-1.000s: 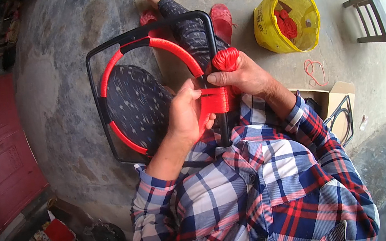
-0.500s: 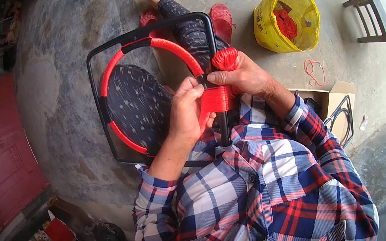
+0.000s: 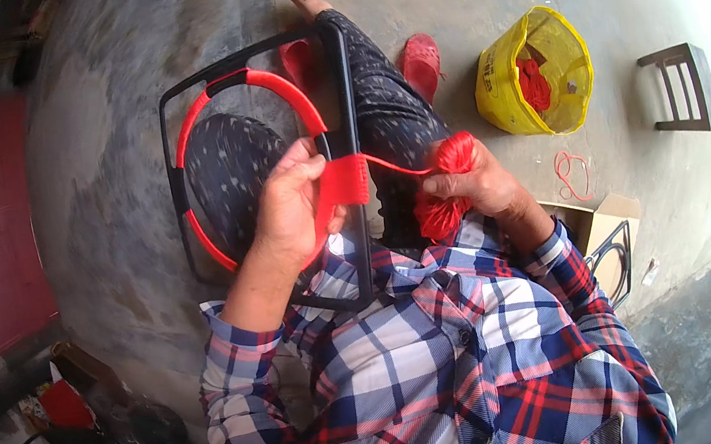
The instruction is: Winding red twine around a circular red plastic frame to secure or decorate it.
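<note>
A black square frame point(image 3: 343, 77) with a ring inside it rests tilted over my lap. Red cord point(image 3: 285, 90) wraps much of the ring, and a wide red band of wraps point(image 3: 348, 181) joins the ring to the frame's right bar. My left hand point(image 3: 290, 200) grips the ring beside that band, its fingers closed round it. In my right hand point(image 3: 480, 180) is a bundle of red cord point(image 3: 444, 211), held to the right of the frame. One strand runs taut from the bundle to the top of the band.
A yellow bag point(image 3: 493, 96) with red cord inside stands at the far right, near a dark slatted stool point(image 3: 699, 88). A loose red cord loop point(image 3: 571, 176) lies on the floor by a cardboard box point(image 3: 616, 211). Red slippers point(image 3: 421, 65) lie ahead; clutter fills the lower left.
My right hand has pulled away to the right with the cord bundle, drawing a strand out from the frame. The frame and my left hand have shifted left in view.
</note>
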